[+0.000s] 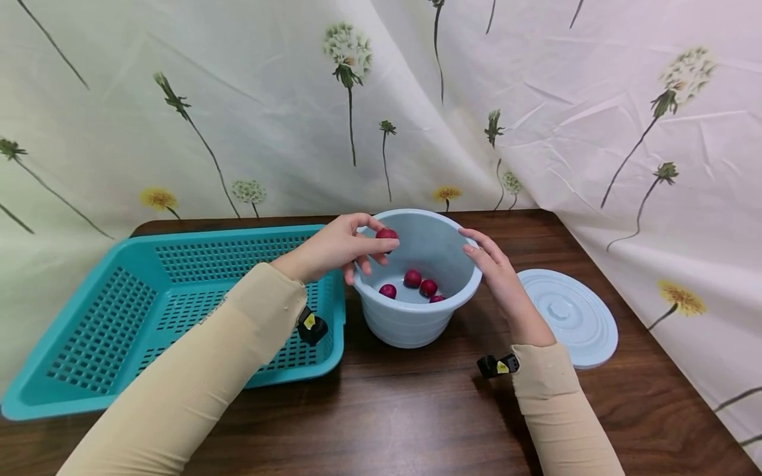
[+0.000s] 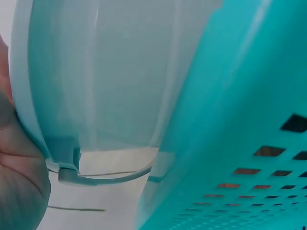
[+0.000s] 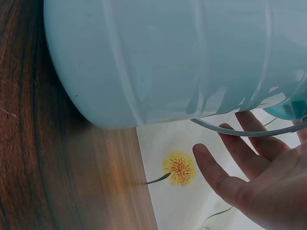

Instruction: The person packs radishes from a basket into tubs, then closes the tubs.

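My left hand (image 1: 339,246) pinches a small dark-red round fruit (image 1: 387,235) over the left rim of a pale blue bucket (image 1: 406,326). Several more red fruits (image 1: 412,278) lie on the bucket's bottom. At the bucket's right side, my right hand (image 1: 499,274) touches the rim with extended fingers. The right wrist view has these fingers (image 3: 225,177) spread loosely beside the bucket's wall and its thin handle (image 3: 259,132). The left wrist view catches only part of my left hand (image 2: 21,177) at the rim; the pinched fruit is hidden there.
A teal perforated basket (image 1: 335,330) stands directly left of the bucket. The round pale blue lid (image 1: 571,317) lies at the right on the dark wooden table (image 1: 405,410). Behind and to the right hangs a flower-printed cloth (image 1: 268,119).
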`<state>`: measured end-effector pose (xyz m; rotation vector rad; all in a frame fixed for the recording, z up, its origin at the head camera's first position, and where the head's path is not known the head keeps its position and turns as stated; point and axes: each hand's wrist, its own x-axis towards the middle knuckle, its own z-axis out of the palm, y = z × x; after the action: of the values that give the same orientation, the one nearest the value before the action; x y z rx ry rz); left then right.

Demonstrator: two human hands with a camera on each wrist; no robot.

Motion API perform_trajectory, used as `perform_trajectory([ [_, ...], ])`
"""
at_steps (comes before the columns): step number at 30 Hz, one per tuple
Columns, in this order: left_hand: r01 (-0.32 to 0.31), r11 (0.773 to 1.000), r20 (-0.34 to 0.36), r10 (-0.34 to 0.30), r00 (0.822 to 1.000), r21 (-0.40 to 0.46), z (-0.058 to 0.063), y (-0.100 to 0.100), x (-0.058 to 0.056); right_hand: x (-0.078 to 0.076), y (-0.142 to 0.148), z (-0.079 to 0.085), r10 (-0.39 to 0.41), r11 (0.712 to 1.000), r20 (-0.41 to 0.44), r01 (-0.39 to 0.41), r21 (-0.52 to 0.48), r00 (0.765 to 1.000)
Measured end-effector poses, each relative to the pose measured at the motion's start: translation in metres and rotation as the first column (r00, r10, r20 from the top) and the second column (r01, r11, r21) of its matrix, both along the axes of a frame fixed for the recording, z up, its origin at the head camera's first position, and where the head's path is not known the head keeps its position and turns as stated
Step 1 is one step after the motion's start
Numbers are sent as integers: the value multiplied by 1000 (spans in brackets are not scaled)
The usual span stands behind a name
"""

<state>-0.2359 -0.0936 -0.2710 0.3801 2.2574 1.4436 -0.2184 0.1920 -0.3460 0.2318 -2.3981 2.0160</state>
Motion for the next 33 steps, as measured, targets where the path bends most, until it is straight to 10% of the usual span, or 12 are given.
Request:
perform_trajectory([
  [33,8,1000,-26,-9,1000,-30,2,-1,6,2,2,2,9,1000,20,-9,6,1000],
])
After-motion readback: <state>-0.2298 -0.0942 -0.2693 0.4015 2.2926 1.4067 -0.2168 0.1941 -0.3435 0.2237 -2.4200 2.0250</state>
